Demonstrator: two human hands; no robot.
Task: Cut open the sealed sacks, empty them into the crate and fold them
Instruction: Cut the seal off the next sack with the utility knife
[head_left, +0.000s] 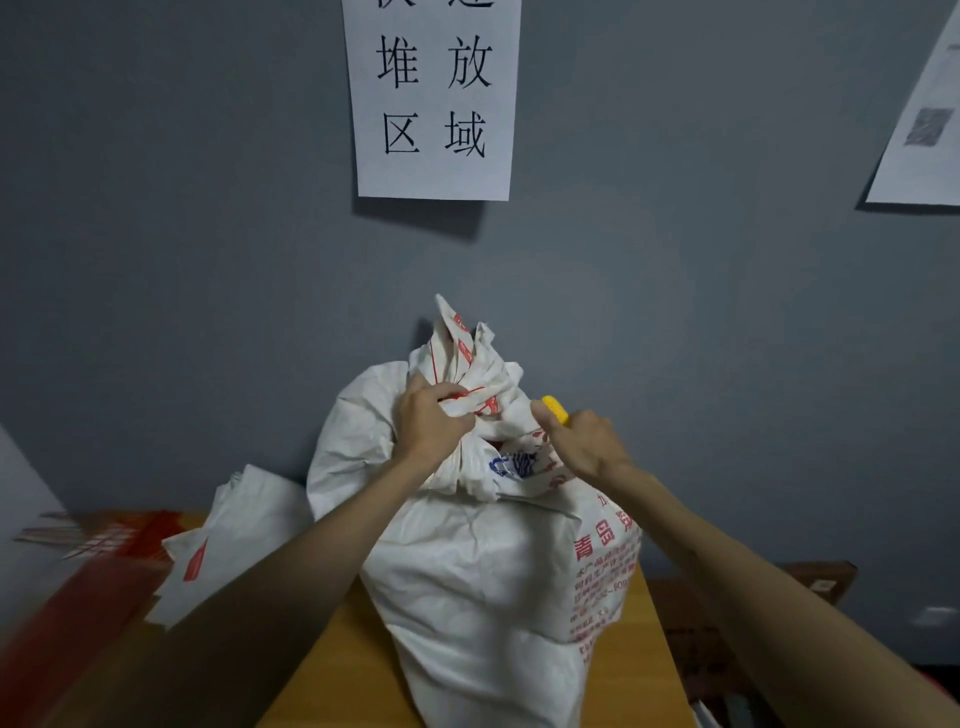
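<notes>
The sealed sack (483, 571) stands upright on the tabletop (332, 675), white with red print. Its top is gathered into a twisted neck (467, 364) that rises just above both hands. Well to the left of the left hand lie blurred red things (104, 540) (whether one of them is the crate, I cannot tell). Nearer, below and to the left of that hand, a second white sack (244, 535) lies limp against the full one. The left hand (428, 423) has its fingers (456, 402) curled tight round the bunched neck, holding it up. Just to its right, with the neck between them, the right hand (584, 441) is closed round a yellow cutter (555, 408), whose tip points up and toward the neck; the blade itself is hidden. Above both hands a paper sign (434, 98) hangs on the grey wall (156, 260).

The step in hand looks like the first one, cutting this sack open; nothing shows it slit yet. The next move likely calls for the left hand to hold the neck taut while the right draws the blade across the tie just below that grip. The cut should run away from the left fingers and shallow enough to spare the contents.
</notes>
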